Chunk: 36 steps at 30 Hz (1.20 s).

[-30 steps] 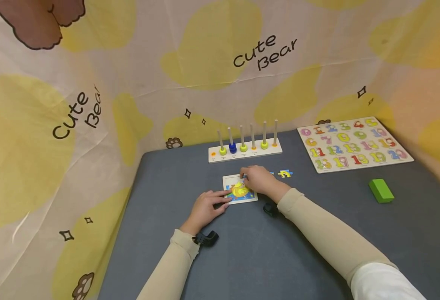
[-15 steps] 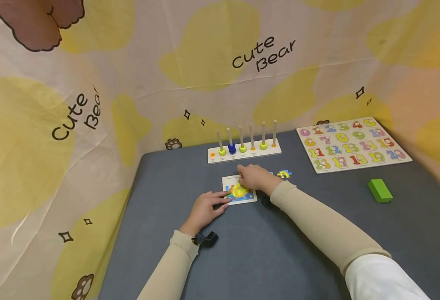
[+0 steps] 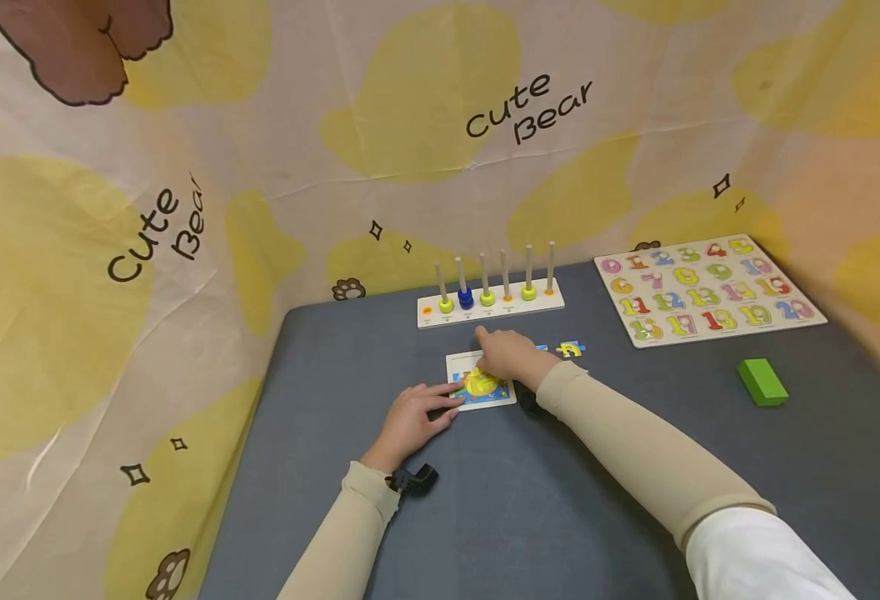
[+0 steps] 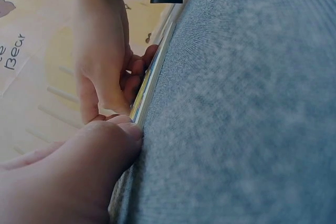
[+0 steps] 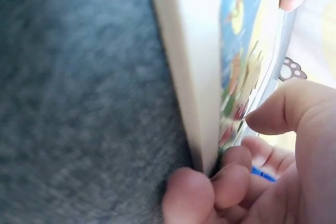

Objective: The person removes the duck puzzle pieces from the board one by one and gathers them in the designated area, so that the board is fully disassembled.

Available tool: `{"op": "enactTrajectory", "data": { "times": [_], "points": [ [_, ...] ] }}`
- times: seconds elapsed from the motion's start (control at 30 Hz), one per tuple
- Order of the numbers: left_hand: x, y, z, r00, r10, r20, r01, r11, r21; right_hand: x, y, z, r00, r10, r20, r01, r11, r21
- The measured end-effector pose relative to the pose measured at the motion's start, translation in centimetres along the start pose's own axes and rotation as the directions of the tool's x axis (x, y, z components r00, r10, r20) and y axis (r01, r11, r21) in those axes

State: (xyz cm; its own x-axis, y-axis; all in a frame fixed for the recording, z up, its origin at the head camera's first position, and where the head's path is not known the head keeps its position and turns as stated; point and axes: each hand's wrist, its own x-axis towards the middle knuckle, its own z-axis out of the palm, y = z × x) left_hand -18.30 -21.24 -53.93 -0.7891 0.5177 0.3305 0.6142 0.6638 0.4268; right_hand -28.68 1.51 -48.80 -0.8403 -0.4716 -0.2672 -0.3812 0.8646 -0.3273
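Observation:
A small square puzzle board with a yellow and blue picture lies flat on the table. The left hand rests relaxed fingers on its left side; in the left wrist view the thumb is at the board's near corner. Over the upper right part of the board is the right hand, covering that corner. The right wrist view shows its thumb touching the picture, with the other fingers bent beside the board's edge. Whether a piece is under the thumb cannot be seen.
Right of the right hand lie a loose puzzle piece and part of another. Behind stands a peg board with coloured rings. A number board lies at the back right, with a green block in front of it.
The right hand has shifted slightly left over the puzzle board, its forearm following. The left hand and the board have stayed in place.

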Motion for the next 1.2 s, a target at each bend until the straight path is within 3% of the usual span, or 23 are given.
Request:
{"op": "enactTrajectory", "data": {
  "times": [0.27, 0.43, 1.0, 1.2],
  "points": [
    [0.0, 0.0, 0.0, 1.0, 0.009, -0.007, -0.009, 1.0, 0.002, -0.4, 1.1, -0.1, 0.988, -0.15, -0.021, 0.151, 0.988, 0.041],
    [-0.1, -0.2, 0.1, 1.0, 0.003, -0.01, -0.003, 1.0, 0.007, -0.8, 1.6, -0.3, 0.981, -0.191, -0.029, 0.193, 0.978, 0.078],
    [-0.1, 0.0, 0.1, 1.0, -0.026, 0.009, 0.025, 1.0, 0.004, -1.6, 2.0, -1.1, 0.993, -0.118, -0.002, 0.116, 0.98, 0.16],
    [-0.2, 0.1, 0.0, 0.999, -0.03, 0.01, 0.03, 1.0, -0.008, -2.0, 2.8, -1.1, 0.991, -0.134, -0.024, 0.136, 0.968, 0.212]
  ]
}}
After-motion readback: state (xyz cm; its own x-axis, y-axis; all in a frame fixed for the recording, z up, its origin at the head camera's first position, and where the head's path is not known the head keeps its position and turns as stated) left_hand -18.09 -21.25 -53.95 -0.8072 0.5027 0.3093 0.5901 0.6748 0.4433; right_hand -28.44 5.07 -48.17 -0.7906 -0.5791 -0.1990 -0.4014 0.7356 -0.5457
